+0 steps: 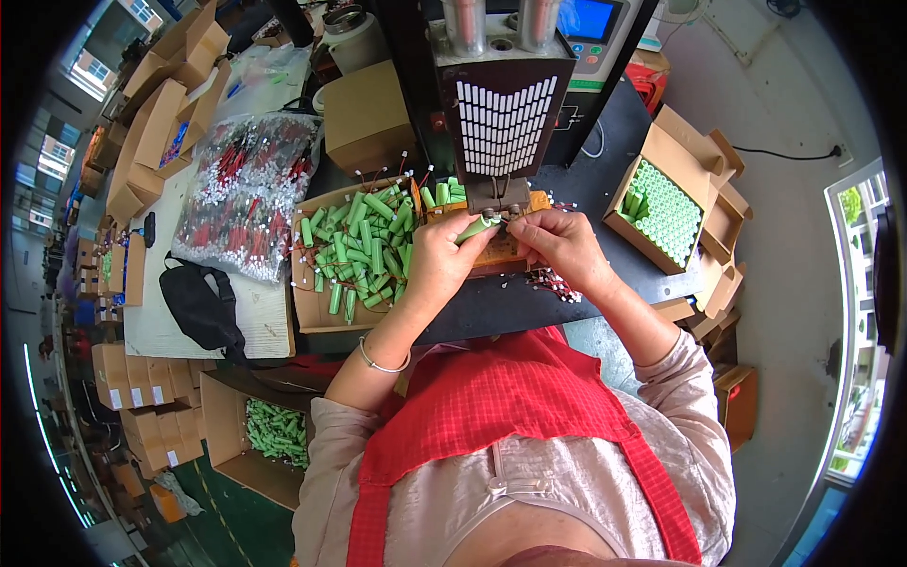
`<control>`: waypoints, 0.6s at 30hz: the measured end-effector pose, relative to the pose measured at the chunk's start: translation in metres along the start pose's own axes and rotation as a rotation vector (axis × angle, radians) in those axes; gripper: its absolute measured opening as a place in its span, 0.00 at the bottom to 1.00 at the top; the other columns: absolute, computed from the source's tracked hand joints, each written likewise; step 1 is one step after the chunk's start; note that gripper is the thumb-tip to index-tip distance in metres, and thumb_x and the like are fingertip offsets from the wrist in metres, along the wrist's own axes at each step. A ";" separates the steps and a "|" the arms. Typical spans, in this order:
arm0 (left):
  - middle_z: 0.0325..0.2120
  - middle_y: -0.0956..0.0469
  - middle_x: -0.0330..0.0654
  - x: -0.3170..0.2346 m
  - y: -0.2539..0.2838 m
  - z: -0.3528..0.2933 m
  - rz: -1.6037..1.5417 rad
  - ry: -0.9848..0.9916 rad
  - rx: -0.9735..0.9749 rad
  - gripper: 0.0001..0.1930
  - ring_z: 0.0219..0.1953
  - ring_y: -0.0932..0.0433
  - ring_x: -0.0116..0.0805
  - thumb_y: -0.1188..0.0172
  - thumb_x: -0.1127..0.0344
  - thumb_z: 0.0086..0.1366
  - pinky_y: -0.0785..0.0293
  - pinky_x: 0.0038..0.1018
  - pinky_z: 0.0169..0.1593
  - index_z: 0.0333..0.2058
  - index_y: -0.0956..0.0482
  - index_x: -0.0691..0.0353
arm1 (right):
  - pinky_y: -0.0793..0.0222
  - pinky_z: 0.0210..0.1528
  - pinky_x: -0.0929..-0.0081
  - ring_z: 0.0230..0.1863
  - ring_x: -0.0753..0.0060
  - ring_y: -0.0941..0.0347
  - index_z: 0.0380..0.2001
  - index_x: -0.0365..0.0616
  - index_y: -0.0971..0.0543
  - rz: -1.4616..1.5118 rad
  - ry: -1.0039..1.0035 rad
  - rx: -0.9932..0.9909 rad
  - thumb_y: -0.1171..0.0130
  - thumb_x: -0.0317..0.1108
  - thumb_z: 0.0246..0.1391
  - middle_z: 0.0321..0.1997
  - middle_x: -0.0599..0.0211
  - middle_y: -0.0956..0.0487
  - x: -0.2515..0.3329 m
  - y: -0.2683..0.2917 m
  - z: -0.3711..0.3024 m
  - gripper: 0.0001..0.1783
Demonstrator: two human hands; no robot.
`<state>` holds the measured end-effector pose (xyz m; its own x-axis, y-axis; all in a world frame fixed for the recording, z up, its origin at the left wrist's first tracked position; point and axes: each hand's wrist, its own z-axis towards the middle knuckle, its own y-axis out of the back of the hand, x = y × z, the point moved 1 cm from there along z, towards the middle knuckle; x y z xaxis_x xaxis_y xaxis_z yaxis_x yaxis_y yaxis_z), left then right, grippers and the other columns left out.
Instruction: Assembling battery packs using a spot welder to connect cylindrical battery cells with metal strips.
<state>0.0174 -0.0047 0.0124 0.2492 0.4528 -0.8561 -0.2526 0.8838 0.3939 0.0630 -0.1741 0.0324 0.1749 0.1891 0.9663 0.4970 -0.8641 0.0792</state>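
My left hand [440, 253] is closed around a green cylindrical battery cell [476, 230], its end pointing toward my right hand. My right hand [565, 244] is pinched at that end of the cell; what lies between its fingertips is too small to make out. Both hands are just under the dark head of a bench spot welder [506, 113] with white slots on its front. A metal holder [497, 195] at the bottom of the head is right above the cell. Beneath the hands is an orange-yellow block [540, 201], partly hidden by them.
To the left, a cardboard tray [331, 328] holds loose green cells with wires. Beyond it are a bag of wire leads [248, 180], a black pouch [201, 304] and a closed carton [367, 118]. A box of upright cells [652, 248] stands right; loose leads [557, 283] lie near my right wrist.
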 end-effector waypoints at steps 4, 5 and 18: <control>0.26 0.21 0.46 -0.005 -0.002 0.001 0.012 -0.031 -0.014 0.10 0.27 0.21 0.36 0.38 0.71 0.52 0.28 0.26 0.31 0.35 0.22 0.63 | 0.34 0.23 0.88 0.21 0.87 0.32 0.29 0.38 0.22 0.008 0.009 -0.016 0.43 0.39 0.54 0.20 0.73 0.25 -0.001 -0.001 0.004 0.13; 0.26 0.21 0.45 -0.005 -0.002 0.002 0.020 -0.030 -0.019 0.10 0.27 0.21 0.36 0.38 0.71 0.52 0.28 0.26 0.31 0.35 0.22 0.63 | 0.34 0.23 0.88 0.21 0.87 0.31 0.29 0.37 0.21 0.026 0.010 -0.008 0.43 0.40 0.54 0.20 0.73 0.25 -0.001 -0.001 0.003 0.14; 0.39 0.28 0.45 0.040 0.104 -0.007 0.272 0.070 -0.309 0.13 0.42 0.28 0.35 0.42 0.69 0.56 0.34 0.26 0.48 0.41 0.24 0.66 | 0.29 0.35 0.70 0.31 0.57 0.24 0.30 0.36 0.22 -0.770 0.431 -0.290 0.45 0.23 0.44 0.28 0.55 0.23 -0.049 0.102 0.013 0.07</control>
<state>-0.0050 0.1041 0.0170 0.0732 0.6460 -0.7598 -0.5718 0.6514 0.4987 0.1160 -0.2660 -0.0102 -0.4749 0.6197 0.6248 0.1026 -0.6662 0.7387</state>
